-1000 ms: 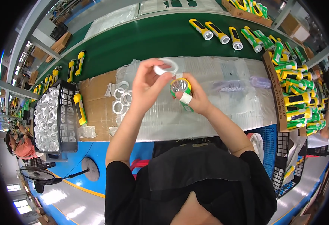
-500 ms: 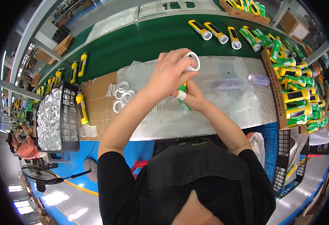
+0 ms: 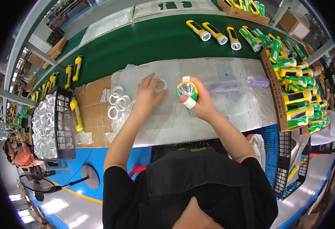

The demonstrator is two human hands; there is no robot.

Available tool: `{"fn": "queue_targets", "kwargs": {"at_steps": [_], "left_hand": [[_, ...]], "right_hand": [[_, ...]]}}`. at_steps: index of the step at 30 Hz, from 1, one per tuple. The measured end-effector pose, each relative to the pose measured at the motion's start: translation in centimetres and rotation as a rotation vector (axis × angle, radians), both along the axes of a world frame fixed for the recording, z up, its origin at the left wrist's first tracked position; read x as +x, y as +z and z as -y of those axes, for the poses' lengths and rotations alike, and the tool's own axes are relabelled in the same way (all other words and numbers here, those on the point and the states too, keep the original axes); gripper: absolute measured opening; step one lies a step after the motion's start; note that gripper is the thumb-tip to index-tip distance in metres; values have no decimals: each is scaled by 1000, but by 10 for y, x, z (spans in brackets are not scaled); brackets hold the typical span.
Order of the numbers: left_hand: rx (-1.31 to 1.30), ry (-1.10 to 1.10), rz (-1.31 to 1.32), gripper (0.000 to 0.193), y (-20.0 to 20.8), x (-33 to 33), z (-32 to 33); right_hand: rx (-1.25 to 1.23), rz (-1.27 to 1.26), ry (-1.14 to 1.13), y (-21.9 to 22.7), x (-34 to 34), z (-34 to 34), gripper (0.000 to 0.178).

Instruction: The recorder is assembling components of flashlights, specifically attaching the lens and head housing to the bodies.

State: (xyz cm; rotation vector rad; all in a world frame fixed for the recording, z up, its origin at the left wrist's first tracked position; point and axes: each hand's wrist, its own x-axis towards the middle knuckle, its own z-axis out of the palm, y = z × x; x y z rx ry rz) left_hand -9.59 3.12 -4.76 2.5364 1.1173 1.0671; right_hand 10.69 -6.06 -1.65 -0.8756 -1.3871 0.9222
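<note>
Bench item: green flashlight head held over a clear plastic sheet.

Landmark, the plastic sheet [image 3: 221, 110]. At its left edge, loose white rings [image 3: 117, 100]. Next, the left hand [image 3: 147, 97], fingers spread flat on the sheet, fingertips on a single white ring [image 3: 161, 84], gripping nothing. Just right of it, the right hand [image 3: 198, 102], fingers closed around the green flashlight [image 3: 187, 91], lens facing up, tape on thumb and fingertip. Flashlight and ring sit near each other, not touching.
</note>
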Motion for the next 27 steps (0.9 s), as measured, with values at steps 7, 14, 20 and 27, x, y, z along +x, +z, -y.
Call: {"fn": "queue_targets", "kwargs": {"at_steps": [7, 14, 20, 27], "left_hand": [[-787, -364, 739, 57, 22, 32, 54], [-1118, -226, 920, 62, -14, 42, 63], [-1071, -189, 1010, 58, -20, 37, 66], [-1045, -189, 978, 50, -21, 36, 64]], "right_hand": [[-181, 724, -192, 12, 0, 3, 58], [-72, 1154, -90, -12, 4, -1, 64], [104, 1341, -201, -19, 11, 5, 73], [28, 1295, -173, -19, 12, 3, 72]]}}
